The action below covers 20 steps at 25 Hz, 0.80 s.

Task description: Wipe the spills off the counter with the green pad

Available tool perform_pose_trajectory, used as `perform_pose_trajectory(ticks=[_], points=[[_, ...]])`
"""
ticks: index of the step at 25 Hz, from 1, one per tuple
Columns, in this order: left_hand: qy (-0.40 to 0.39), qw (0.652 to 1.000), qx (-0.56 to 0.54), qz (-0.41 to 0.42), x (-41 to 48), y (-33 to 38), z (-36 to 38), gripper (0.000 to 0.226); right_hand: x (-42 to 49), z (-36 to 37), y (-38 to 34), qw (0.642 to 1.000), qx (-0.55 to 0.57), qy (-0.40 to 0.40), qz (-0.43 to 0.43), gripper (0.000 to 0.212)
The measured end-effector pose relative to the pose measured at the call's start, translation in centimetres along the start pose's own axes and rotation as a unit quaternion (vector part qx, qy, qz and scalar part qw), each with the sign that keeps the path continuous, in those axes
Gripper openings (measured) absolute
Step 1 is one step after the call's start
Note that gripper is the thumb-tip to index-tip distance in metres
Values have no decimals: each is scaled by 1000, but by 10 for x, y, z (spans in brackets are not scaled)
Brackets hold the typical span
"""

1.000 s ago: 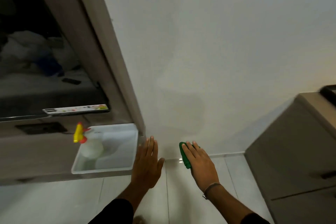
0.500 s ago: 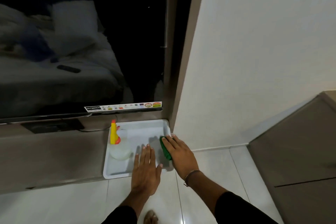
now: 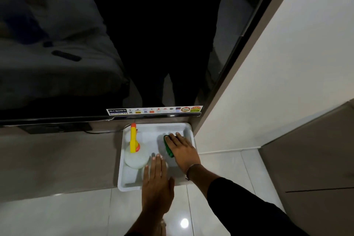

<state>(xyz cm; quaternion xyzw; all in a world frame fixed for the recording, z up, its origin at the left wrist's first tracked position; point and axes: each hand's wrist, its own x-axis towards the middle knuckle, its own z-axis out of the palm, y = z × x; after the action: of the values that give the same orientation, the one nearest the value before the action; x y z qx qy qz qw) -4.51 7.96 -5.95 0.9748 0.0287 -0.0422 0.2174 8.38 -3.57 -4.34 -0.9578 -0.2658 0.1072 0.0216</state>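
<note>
My right hand (image 3: 182,149) holds the green pad (image 3: 168,146) over the right half of a white tray (image 3: 188,130); the pad's green edge shows to the left of my fingers. I cannot tell whether the pad touches the tray floor. My left hand (image 3: 156,180) is flat with fingers apart above the tray's front edge, holding nothing. The tray sits at the right end of a beige counter (image 3: 57,163). I see no spill on the counter.
A white spray bottle with a yellow and orange nozzle (image 3: 134,151) stands in the tray's left half. A dark TV screen (image 3: 115,44) hangs just behind. A white wall (image 3: 287,82) and a brown cabinet (image 3: 316,159) are on the right, glossy floor tiles (image 3: 57,216) below.
My view has swung left onto the tray. My right hand with the pad has gone from near the wall base to over the tray. My left hand has reached over the tray's front edge.
</note>
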Motion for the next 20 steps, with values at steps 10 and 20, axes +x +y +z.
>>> perform_pose_trajectory(ticks=[10,20], points=[[-37,998,51,-13,6,-5,3,65,-5,41,-9,993,45,-108,31,118],[28,996,76,25,7,23,-3,68,-37,-13,11,985,172,-21,18,79]])
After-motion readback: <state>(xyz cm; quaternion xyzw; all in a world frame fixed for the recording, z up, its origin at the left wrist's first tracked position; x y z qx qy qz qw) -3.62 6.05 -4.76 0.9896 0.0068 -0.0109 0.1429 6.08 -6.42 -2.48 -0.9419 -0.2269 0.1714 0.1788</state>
